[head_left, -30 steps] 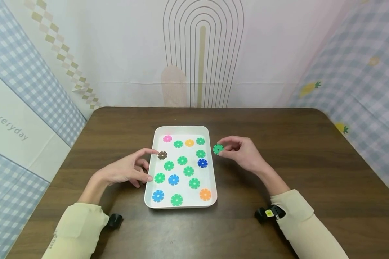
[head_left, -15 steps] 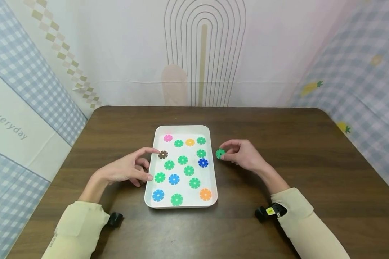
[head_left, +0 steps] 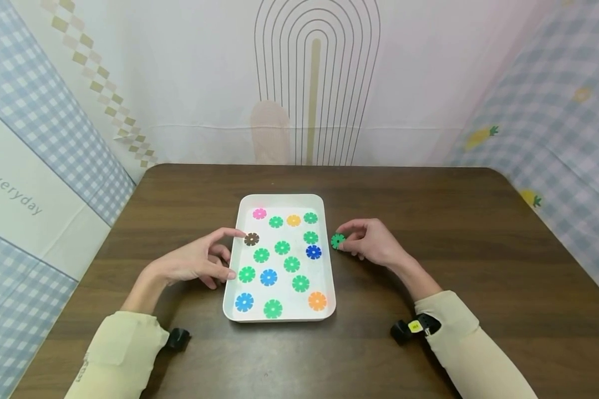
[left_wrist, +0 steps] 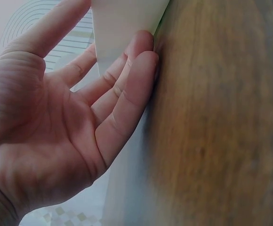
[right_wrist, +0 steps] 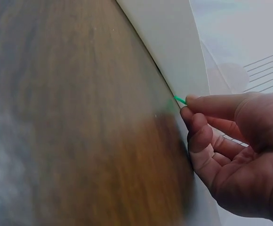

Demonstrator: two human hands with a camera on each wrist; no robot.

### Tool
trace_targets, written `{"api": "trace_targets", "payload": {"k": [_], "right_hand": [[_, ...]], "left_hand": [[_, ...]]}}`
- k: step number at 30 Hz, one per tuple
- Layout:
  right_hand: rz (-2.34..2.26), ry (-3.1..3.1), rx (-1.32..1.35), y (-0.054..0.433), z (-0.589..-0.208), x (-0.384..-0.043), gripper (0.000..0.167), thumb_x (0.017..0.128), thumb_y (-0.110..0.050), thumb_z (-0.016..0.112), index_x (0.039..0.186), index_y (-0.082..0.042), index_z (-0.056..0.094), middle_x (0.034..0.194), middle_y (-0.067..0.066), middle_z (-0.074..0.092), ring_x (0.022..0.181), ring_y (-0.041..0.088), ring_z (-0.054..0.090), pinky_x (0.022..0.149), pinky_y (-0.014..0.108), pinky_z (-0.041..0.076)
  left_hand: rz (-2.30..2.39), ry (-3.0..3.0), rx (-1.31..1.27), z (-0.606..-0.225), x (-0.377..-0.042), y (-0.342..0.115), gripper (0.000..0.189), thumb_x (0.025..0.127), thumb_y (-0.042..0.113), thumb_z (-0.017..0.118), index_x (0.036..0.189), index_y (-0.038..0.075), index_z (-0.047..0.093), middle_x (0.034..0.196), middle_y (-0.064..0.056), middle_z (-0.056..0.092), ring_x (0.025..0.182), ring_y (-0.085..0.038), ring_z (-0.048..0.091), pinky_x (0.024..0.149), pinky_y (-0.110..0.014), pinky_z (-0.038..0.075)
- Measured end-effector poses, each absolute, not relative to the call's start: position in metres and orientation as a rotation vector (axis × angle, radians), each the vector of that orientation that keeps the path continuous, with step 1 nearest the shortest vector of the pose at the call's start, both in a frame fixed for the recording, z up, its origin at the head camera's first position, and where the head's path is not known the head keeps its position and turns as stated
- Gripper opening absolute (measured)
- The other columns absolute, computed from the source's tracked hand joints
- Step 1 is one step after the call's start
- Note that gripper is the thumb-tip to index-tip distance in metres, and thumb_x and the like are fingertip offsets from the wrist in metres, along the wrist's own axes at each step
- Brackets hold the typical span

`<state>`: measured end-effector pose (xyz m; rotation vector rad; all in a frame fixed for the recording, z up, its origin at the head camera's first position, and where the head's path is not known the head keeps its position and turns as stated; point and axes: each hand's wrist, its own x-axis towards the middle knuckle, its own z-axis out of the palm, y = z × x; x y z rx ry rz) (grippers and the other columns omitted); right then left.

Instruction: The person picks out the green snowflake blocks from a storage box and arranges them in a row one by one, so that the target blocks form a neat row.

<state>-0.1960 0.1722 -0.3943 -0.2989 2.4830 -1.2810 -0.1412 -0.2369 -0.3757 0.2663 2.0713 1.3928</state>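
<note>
On the table lies a white tray (head_left: pixel 304 313) holding flat, notched plastic building discs. Most of these discs are green; others are pink, yellow, orange, blue and brown. My left hand (head_left: pixel 196 259) touches the tray's left rim with the extended index finger and thumb, spread apart along it. In the left wrist view its other fingers bend loosely beside the tray wall (left_wrist: pixel 117 23). Just outside the tray's right edge, my right hand (head_left: pixel 371 243) pinches a green building disc (head_left: pixel 337 240) between thumb and fingers. The right wrist view shows that disc edge-on, near the table surface.
The brown wooden table (head_left: pixel 429 221) extends around the tray on every side. A patterned cloth (head_left: pixel 199 83) hangs behind it. A black wrist camera (head_left: pixel 178 339) sits at the left cuff, and another wrist camera (head_left: pixel 402 331) at the right cuff.
My right hand has come slightly nearer to me and lower beside the tray, still pinching the green building disc. The left hand and the discs in the tray stay as they were.
</note>
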Motion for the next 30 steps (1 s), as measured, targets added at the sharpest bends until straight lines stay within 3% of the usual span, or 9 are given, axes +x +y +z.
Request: {"api": "trace_targets", "payload": {"k": [30], "right_hand": [[-1.238, 2.526, -0.271, 0.1723, -0.3977, -0.1941, 0.029, 0.096, -0.014, 0.079, 0.124, -0.01, 0.074, 0.088, 0.009, 0.07, 0.064, 0.023, 0.06, 0.055, 0.029, 0.051]], "left_hand": [[1.371, 2.107, 0.256, -0.3731, -0.1383, -0.234, 0.087, 0.09, 0.017, 0.084, 0.159, 0.018, 0.032, 0.105, -0.014, 0.057, 0.083, -0.026, 0.067, 0.07, -0.045, 0.063]]}}
